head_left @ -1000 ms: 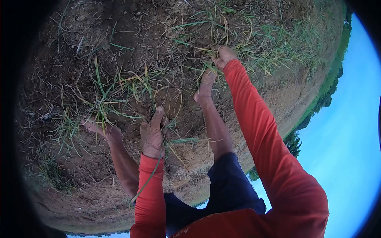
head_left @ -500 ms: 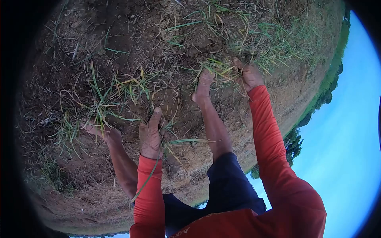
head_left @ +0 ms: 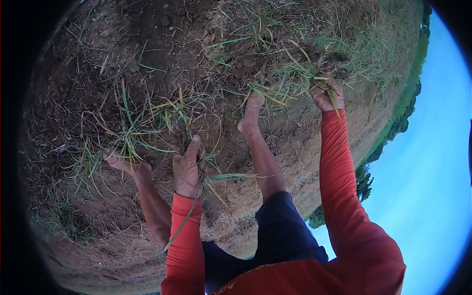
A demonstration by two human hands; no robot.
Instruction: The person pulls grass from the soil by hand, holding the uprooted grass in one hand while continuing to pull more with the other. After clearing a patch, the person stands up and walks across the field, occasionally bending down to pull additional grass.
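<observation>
My left hand (head_left: 187,172) is closed round a bunch of long-leaved, onion-like plants (head_left: 231,175). Their green and yellowing leaves stick out to the right, and one long leaf hangs down along my red sleeve. Farther right, my right hand (head_left: 328,96) grips a clump of similar plants (head_left: 307,69), with dark soil and roots (head_left: 337,61) showing beyond the fingers. The stems inside both fists are hidden. More narrow-leaved plants (head_left: 130,130) lie or stand on the ground ahead of my left hand.
My bare feet (head_left: 253,105) stand on dry brown soil (head_left: 162,49) littered with straw and dead grass. Green tufts (head_left: 260,37) are scattered ahead. A line of trees (head_left: 364,182) and blue sky show at the right.
My right hand has moved to the right, away from the foot, and a clump with soil on it now shows lifted in its grip. My left hand has hardly moved.
</observation>
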